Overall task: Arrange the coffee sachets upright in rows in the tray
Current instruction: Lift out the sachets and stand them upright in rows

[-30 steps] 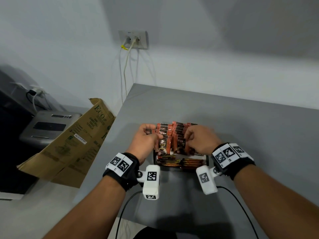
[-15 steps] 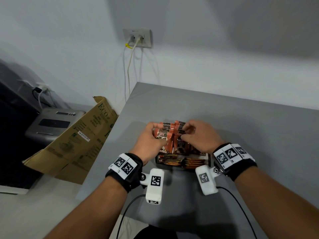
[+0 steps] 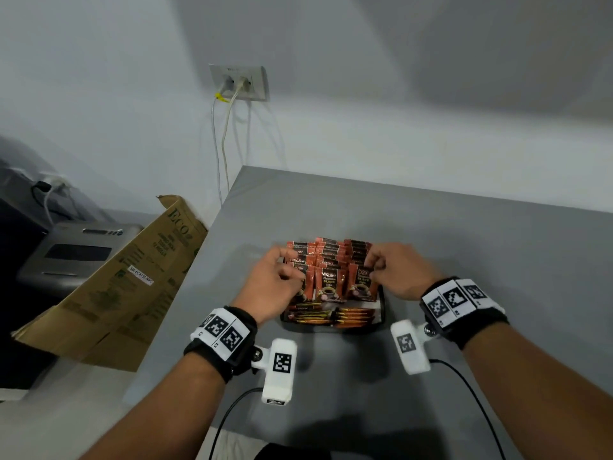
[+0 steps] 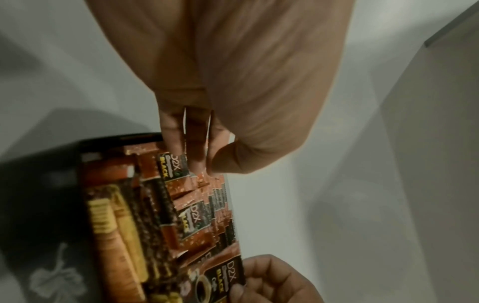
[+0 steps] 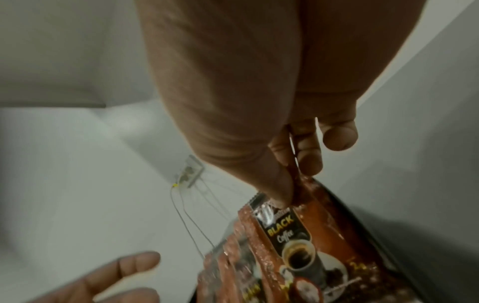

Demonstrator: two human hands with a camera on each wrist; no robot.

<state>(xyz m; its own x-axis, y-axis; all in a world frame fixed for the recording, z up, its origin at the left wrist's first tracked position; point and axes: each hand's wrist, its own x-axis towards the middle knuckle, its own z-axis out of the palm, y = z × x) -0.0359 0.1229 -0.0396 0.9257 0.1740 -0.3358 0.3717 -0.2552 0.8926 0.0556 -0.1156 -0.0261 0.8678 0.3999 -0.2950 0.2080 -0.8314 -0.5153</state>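
Orange-and-black coffee sachets [image 3: 328, 260] stand upright in three rows in a black tray [image 3: 382, 313] on the grey table. Several stick sachets [image 3: 331, 316] lie flat along the tray's near end. My left hand [image 3: 292, 277] is at the left row. In the left wrist view my left hand [image 4: 199, 162] has fingers and thumb either side of the sachet tops [image 4: 172, 167] there. My right hand [image 3: 374, 272] pinches the top corner of the front right sachet [image 3: 363, 287]. The right wrist view shows that sachet [image 5: 293, 231] nipped between thumb and forefinger of my right hand [image 5: 293, 184].
A flattened cardboard box [image 3: 116, 287] leans off the table's left edge, with a grey machine [image 3: 76, 250] behind it. A wall socket [image 3: 238, 83] with hanging cables is beyond the far left corner. The grey table [image 3: 481, 247] stretches right of the tray.
Both hands were bunched together over the middle sachets; now they have spread apart, left to the left row, right to the front right sachet. The rows now stand more neatly.
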